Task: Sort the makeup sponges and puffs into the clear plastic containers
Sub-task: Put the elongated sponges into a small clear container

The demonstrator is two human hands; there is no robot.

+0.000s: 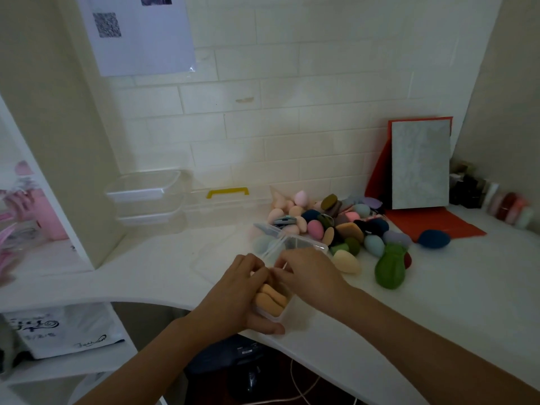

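A small clear plastic container (285, 311) stands near the table's front edge with several orange-tan sponges (270, 298) in it. My left hand (236, 296) grips its left side, thumb along the front wall. My right hand (306, 273) is over its far rim, fingers curled and pinching at the top. Behind it lies another clear container (304, 244) with pale blue sponges inside. A pile of many-coloured sponges and puffs (330, 220) lies further back. A cream sponge (346, 261), a green sponge (390, 267) and a dark blue sponge (434, 238) lie apart from the pile.
Stacked clear tubs (146, 197) and a clear box with a yellow handle (228, 192) stand against the tiled wall. A grey board on a red folder (419, 165) leans at the right, with small bottles (491, 197) beside it. A shelf unit (73, 171) rises on the left.
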